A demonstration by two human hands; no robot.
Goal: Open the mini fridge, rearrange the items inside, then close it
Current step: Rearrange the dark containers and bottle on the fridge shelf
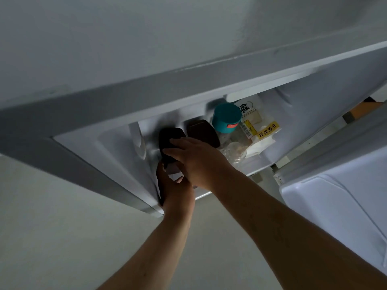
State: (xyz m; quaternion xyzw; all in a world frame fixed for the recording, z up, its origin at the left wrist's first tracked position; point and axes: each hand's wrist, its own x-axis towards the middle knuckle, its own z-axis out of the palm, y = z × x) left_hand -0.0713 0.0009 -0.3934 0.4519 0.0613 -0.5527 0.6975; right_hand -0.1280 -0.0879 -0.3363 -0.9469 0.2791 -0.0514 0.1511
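Gripping dark container (170, 137): left hand (176, 191) beneath, right hand (199, 162) atop, seemingly inside fridge (125, 143).

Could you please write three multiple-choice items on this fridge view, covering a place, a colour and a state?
1. Where is the dark-lidded container that both hands hold?
A. at the left of the fridge compartment
B. on the door shelf
C. on the floor

2. What colour is the lid of the round jar?
A. yellow
B. teal
C. white

3. What state is the fridge door in?
A. shut
B. removed
C. open

Answers:
1 A: the left hand and right hand grip it beside the compartment's left wall, left of a second dark lid.
2 B: the lid is teal with a red tab.
3 C: the door stands open at the right and the interior shows.
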